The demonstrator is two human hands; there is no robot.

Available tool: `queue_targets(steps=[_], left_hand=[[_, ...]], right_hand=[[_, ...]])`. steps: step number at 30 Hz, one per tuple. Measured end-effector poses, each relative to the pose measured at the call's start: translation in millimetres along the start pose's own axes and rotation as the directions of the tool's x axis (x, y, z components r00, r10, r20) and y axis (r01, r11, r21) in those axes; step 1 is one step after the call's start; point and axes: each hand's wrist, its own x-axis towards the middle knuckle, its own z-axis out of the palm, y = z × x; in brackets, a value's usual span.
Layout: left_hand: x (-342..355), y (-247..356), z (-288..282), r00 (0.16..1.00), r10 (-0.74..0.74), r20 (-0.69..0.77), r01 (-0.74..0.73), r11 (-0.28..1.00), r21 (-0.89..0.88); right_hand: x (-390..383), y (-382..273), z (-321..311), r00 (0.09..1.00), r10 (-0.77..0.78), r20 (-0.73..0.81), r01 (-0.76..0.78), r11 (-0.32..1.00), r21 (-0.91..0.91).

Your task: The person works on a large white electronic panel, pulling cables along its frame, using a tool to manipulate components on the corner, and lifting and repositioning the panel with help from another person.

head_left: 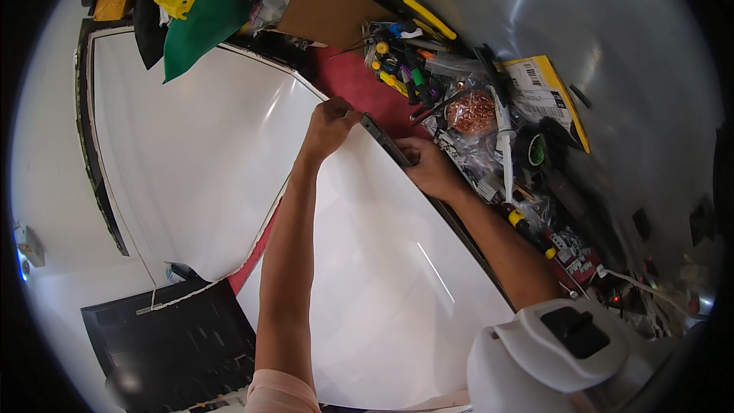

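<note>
A large glossy white sheet (367, 260) spreads below my arms, with a dark narrow strip (386, 141) along its upper right edge. At the strip's far end, my left hand (330, 128) is closed, its thumb and fingers pinching the edge. My right hand (436, 168) reaches over from the right with curled fingers gripping the strip lower down. The undersides of both grips are hidden. Left of my left arm lies a second white panel (191, 145) with a thin pale border.
Screwdrivers (413, 84), copper wire mesh (472, 113), a white syringe (505, 138) and a yellow envelope (543, 95) crowd the right side on a red surface (352, 80). A white appliance (543, 352) stands near right. A black panel (168, 336) lies lower left; yellow and green bags (206, 27) hang upper left.
</note>
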Motion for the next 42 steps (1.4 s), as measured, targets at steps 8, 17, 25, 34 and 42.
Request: queue_targets(steps=[8,17,25,34,42], left_hand=[[2,-10,2,1.0,0.013,0.01,-0.013,1.0,0.004],[-11,-9,4,1.0,-0.001,-0.027,0.002,0.998,0.056],[-22,-22,17,0.925,0.149,-0.351,-0.118,0.987,0.108],[-14,-49,-3,0.95,-0.194,0.247,0.222,0.97,-0.094],[-11,-64,-4,0.949,-0.169,0.265,0.201,0.975,-0.098]], right_hand=[[2,4,2,0.998,-0.026,-0.055,0.027,0.999,0.028],[-5,-10,1,0.998,0.033,-0.044,-0.038,0.994,-0.104],[-2,5,-3,0.999,0.013,-0.051,-0.016,0.998,-0.054],[-3,-6,-1,1.0,0.025,-0.003,-0.025,1.0,0.018],[-4,-4,2,0.999,0.052,0.004,-0.052,0.998,0.019]])
